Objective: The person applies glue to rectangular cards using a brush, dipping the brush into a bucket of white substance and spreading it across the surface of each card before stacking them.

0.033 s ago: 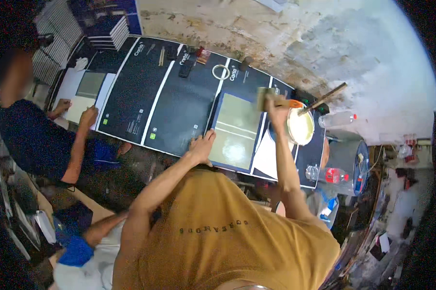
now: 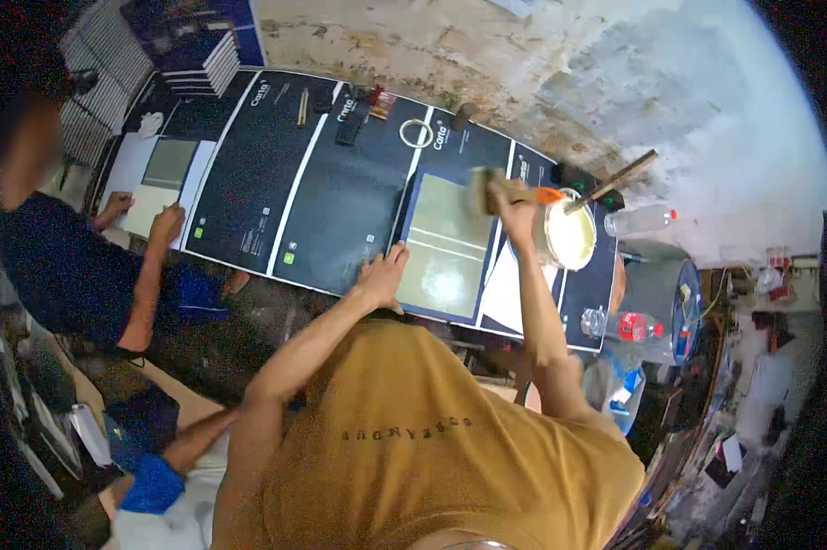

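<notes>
A flat dark-blue cover sheet [image 2: 402,213] with grey-green boards [image 2: 441,280] on it lies on the table before me. Two pale strips cross the boards, and their near part shines. My left hand [image 2: 386,275] rests on the sheet's left edge, fingers spread. Over the far right corner of the boards, my right hand [image 2: 517,213] grips a wide paintbrush [image 2: 484,191] with an orange handle end. The bristles are blurred; whether they touch the board I cannot tell. Beside that hand stands a tub [image 2: 589,257] of cream-coloured paste with a wooden stick [image 2: 629,172] across it.
White paper [image 2: 505,298] lies right of the boards, plastic bottles [image 2: 635,326] beyond it. A ring-shaped roll [image 2: 417,134] and small tools [image 2: 303,105] sit along the back. At left, a co-worker's hands [image 2: 168,223] rest on a similar sheet, near a stack of books [image 2: 219,64].
My right hand and the brush have shifted slightly left, farther over the boards. My left hand stays in place.
</notes>
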### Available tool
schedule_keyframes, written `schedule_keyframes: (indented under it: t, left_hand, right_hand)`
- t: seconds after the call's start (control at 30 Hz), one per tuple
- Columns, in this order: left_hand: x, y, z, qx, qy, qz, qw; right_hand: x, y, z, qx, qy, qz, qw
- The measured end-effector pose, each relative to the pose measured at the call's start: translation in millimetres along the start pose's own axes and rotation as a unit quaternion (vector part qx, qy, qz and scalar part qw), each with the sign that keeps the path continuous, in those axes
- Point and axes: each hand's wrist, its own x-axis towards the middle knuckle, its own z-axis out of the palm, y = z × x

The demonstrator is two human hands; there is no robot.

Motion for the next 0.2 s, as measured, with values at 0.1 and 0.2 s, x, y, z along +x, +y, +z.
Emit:
schedule_keyframes:
  t: [0.1, 0.2]
  left_hand:
    - [-5.7, -5.8, -8.2, 0.003, -0.006, 0.013, 1.0]
    - [-3.5, -8.0, -14.3, -0.004, -0.01, 0.023, 1.0]
  right_hand:
    - [-32.0, 24.2, -9.0, -0.1, -0.099, 0.084, 0.987]
    - [-44.4, 23.4, -30.5, -0.132, 0.052, 0.084, 0.986]
